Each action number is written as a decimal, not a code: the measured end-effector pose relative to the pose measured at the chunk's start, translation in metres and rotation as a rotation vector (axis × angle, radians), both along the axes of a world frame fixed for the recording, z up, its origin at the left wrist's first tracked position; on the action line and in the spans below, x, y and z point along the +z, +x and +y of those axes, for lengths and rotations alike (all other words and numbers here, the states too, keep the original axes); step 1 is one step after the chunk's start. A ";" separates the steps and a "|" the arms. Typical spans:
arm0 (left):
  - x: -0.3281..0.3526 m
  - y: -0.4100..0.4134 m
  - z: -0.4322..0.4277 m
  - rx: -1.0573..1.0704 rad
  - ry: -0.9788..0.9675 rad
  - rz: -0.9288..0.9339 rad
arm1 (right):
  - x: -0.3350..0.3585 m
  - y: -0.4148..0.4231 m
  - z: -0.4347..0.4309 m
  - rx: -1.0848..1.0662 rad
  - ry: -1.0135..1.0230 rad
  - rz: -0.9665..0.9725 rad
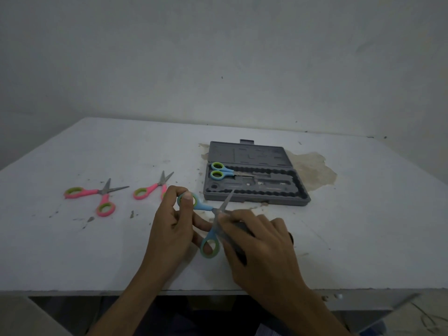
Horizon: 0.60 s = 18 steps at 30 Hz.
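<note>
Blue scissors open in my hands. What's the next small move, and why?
Probably ease the blades shut. The left hand holds both loops of the blue scissors, the right hand holds one blade, and they stand spread; the blue pair lying in the gray case is closed.

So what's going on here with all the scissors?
A person is working on blue scissors over a white table. The left hand grips a handle loop; the right hand holds something grey, hard to make out, against the blades. Another blue pair lies in the open grey case, and two pink pairs lie on the left.
</note>
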<state>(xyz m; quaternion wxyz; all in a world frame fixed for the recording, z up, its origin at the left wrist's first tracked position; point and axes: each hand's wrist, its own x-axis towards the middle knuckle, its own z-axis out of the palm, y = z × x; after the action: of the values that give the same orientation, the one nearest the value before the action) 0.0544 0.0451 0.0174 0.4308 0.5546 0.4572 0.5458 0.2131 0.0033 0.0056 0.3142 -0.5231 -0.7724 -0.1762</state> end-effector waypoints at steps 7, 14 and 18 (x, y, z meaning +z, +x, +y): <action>-0.001 0.000 0.002 0.013 -0.014 -0.002 | -0.003 -0.008 0.001 -0.094 0.029 0.141; -0.002 -0.001 0.004 0.034 -0.014 0.003 | -0.005 -0.005 0.007 -0.197 0.074 0.245; -0.002 -0.002 0.003 0.034 -0.028 -0.004 | -0.010 -0.012 0.003 -0.133 0.012 0.164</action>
<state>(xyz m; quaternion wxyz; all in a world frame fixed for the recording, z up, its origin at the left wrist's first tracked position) 0.0525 0.0481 0.0150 0.4302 0.5395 0.4732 0.5477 0.2007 0.0060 -0.0047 0.3670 -0.5841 -0.7066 -0.1577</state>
